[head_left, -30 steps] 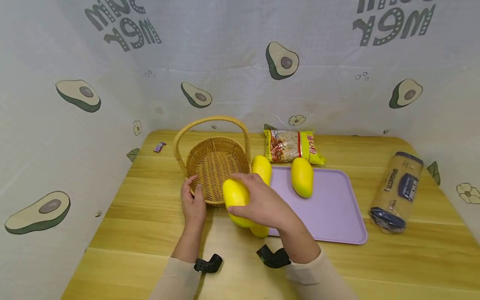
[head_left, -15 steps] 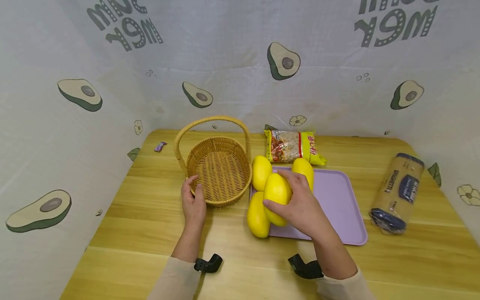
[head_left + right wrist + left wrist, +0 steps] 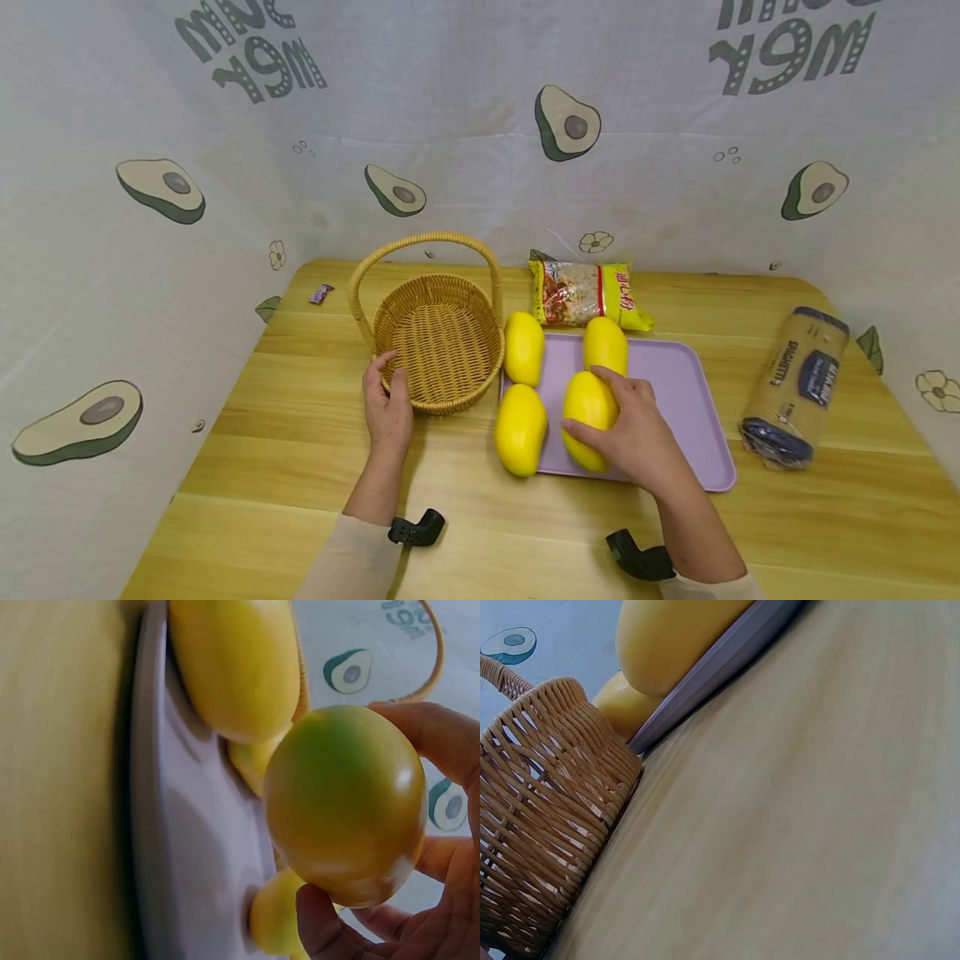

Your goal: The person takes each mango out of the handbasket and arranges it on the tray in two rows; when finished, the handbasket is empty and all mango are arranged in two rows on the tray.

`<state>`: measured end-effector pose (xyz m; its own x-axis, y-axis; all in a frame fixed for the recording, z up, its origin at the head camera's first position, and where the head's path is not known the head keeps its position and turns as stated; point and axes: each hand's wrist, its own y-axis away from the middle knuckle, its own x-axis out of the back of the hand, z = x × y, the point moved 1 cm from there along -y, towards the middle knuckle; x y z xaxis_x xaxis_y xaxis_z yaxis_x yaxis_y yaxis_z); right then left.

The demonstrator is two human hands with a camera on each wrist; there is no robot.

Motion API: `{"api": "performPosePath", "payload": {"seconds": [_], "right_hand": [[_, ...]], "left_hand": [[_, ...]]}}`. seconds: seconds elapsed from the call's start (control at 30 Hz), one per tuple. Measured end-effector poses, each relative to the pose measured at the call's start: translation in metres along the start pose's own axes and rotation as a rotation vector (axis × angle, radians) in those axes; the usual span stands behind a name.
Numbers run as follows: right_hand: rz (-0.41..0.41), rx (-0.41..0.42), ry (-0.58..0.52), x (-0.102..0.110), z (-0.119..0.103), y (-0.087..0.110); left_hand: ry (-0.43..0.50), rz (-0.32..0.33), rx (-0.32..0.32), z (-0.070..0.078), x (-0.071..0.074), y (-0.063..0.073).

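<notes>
My right hand (image 3: 637, 429) grips a yellow mango (image 3: 588, 421) over the front middle of the lilac tray (image 3: 675, 400). In the right wrist view this mango (image 3: 345, 802) shows a greenish end, with thumb and fingers around it. Two mangoes line the tray's left side, one behind (image 3: 523, 348) and one in front (image 3: 521, 429). Another mango (image 3: 606, 343) is at the tray's back edge. My left hand (image 3: 388, 417) holds the near left rim of the wicker basket (image 3: 442, 350), thumb and index finger at the rim. Nothing lies in the basket.
Behind the tray lies a yellow-and-clear food packet (image 3: 581, 293). A spaghetti pack (image 3: 795, 383) rests at the right of the wooden table (image 3: 300, 433). A small purple wrapped sweet (image 3: 321, 293) is at the back left. The basket's tall handle (image 3: 423, 239) arches upward.
My right hand has carried the mango rightward, from beside the basket's front across the front left mango to over the tray. The left hand and basket have stayed put.
</notes>
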<state>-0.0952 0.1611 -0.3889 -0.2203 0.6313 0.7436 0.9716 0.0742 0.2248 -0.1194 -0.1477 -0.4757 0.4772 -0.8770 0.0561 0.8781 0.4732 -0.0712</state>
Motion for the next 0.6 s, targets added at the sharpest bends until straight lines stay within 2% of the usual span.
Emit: {"api": "performPosePath", "payload": {"seconds": [0.2,0.6], "right_hand": [[-0.052,-0.031,0.028,-0.003,0.014,-0.001],[-0.08,-0.035,0.048,-0.006,0.032,-0.008]], "left_hand": [[0.002,0.001,0.002,0.0,0.0,0.0],[-0.009,-0.012,0.016,0.001,0.001,0.0]]}}
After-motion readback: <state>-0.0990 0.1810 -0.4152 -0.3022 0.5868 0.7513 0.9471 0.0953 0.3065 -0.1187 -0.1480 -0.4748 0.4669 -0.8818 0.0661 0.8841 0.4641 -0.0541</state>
